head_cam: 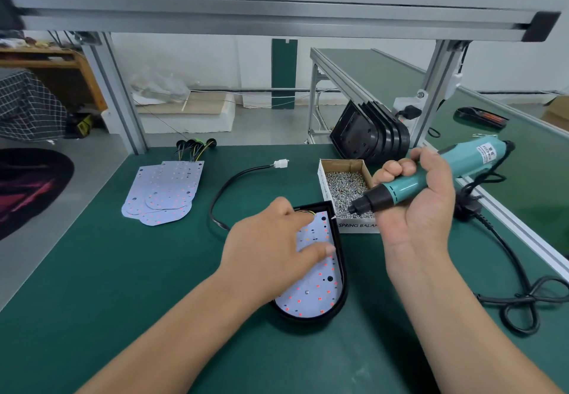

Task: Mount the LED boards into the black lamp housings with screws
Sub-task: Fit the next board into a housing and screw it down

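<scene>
Right grip (421, 199) holds the teal screwdriver (400, 189) with its tip at the far edge of the black lamp housing (308, 320), while the left grip (268, 246) presses flat fingers on the LED board (311, 299) lying inside it.

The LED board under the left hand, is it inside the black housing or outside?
Inside. The LED board lies flat within the black housing, whose rim surrounds it; the left hand presses on it.

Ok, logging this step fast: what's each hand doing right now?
Left hand: open, fingers pressing the LED board in the black housing.
Right hand: closed round the teal screwdriver.
</scene>
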A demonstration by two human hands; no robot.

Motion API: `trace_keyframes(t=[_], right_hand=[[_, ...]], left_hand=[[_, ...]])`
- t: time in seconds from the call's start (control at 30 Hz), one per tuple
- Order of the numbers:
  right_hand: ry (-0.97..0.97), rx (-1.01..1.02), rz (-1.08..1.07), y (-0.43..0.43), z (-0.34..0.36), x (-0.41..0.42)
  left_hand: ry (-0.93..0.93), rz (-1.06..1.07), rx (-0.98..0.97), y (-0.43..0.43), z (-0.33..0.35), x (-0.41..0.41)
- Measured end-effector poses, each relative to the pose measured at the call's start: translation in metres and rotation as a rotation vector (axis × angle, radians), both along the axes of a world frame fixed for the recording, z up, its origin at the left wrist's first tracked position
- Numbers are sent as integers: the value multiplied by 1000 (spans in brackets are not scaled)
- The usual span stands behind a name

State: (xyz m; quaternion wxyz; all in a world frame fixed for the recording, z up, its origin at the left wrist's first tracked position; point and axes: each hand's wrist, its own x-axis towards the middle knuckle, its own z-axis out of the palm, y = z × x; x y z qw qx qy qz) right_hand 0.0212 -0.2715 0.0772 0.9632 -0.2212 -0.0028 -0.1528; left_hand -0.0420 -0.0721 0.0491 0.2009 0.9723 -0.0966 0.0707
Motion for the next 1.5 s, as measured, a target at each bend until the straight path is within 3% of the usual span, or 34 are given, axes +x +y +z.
trace_keyframes(t=[0.27, 0.5, 0.97, 1.5], right_hand=[[43, -93, -21, 0, -7, 6], [-18, -186, -34, 4, -13, 7], [-104, -497, -158, 14, -19, 17], [-146, -582, -109, 18, -21, 18]], left_hand=[[47, 2, 440, -5, 5, -18], [78, -65, 369, -9, 8, -19], [83, -145, 549, -28, 11, -7], [13, -167, 536, -26, 4, -6]])
